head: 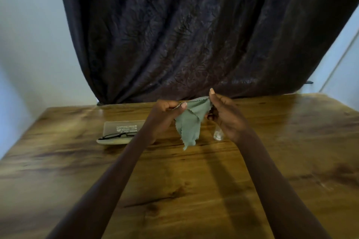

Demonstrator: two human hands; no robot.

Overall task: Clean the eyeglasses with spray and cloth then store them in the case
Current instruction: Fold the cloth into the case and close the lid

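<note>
1. On my feed, the left hand [165, 110] pinched the grey-green cloth [191, 122] at its upper left edge, thumb on top.
2. The right hand [223, 114] pinched the opposite corner, and the cloth hung between them above the wooden table [174, 190].
3. The black eyeglasses [118, 135] lay on the open case [124, 125], left of the hands.
4. I could not read the blurred white print on the case lid.
5. A small clear spray bottle [218, 135] stood beneath the right hand, partly hidden.

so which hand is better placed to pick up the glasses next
Probably left: the glasses lie on the case on the left hand's side; the right hand can hold the cloth.
</note>
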